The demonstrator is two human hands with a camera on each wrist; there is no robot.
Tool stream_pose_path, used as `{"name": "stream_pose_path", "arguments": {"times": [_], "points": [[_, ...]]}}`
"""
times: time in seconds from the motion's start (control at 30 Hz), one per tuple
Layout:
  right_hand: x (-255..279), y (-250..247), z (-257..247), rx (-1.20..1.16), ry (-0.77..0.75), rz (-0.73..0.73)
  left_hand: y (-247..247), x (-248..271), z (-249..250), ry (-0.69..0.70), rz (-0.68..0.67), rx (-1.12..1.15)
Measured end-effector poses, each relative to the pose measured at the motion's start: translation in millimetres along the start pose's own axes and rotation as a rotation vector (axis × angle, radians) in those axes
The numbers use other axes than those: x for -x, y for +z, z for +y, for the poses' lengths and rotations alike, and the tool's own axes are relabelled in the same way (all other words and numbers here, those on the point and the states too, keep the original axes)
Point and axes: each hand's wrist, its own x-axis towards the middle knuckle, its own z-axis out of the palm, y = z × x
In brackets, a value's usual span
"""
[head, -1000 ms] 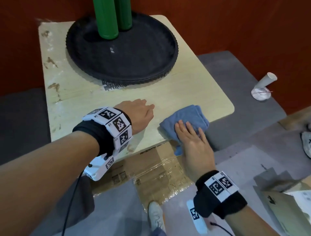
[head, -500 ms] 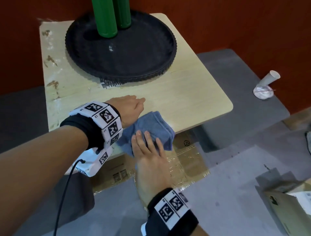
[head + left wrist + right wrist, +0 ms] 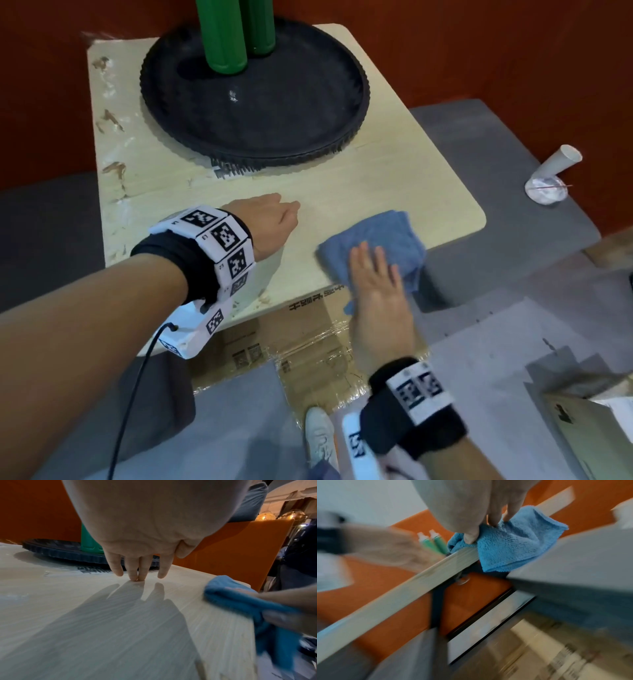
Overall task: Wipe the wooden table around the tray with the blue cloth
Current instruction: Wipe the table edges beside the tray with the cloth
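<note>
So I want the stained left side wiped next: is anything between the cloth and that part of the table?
Yes. The left hand rests fingertips-down on the wooden table, directly left of the blue cloth under the right hand. The black tray blocks only the far route.

We see a pale wooden table [image 3: 394, 178] with rounded corners, its left edge marked by brown stains [image 3: 114, 169]. A round black tray [image 3: 308, 113] with a fluted rim sits on its far half. On the near half, our left hand [image 3: 263, 224] rests fingertips down, and a folded blue cloth [image 3: 387, 236] lies at the near right edge, one corner hanging over it, with our right hand [image 3: 376, 291] flat on top.
</note>
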Motion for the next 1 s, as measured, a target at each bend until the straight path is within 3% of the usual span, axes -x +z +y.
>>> {"name": "stream_pose_path", "arguments": {"times": [0.07, 0.17, 0.23, 0.37, 0.47, 0.6, 0.77, 1.0], "points": [[16.3, 16.4, -26.0, -0.061, -0.154, -0.007, 2.5, -0.3, 4.8, -0.009, -0.012, 0.002], [5.7, 6.7, -9.7, -0.041, -0.250, -0.078, -0.2, 0.7, 14.1, -0.022, -0.019, -0.016], [-9.5, -14.3, 18.5, -0.042, -0.169, -0.120, -3.5, 3.3, 20.0, -0.018, -0.026, -0.049], [-44.7, -50.4, 83.8, -0.097, 0.176, -0.107, -3.9, 2.4, 23.1, -0.031, -0.073, -0.079], [-55.5, -48.8, 98.6, -0.135, 0.259, -0.044, -5.6, 0.8, 21.3, -0.057, -0.058, -0.090], [-31.5, -30.5, 49.9, -0.161, 0.272, -0.051, -6.7, -1.8, 18.9, -0.061, -0.045, -0.093], [15.5, 1.4, -30.1, -0.177, -0.027, -0.022, -5.6, -5.8, 17.8, -0.056, -0.044, -0.104], [10.8, -19.1, -28.1, -0.204, -0.030, -0.055, -9.2, -8.2, 11.5, -0.043, -0.068, -0.102]]}}
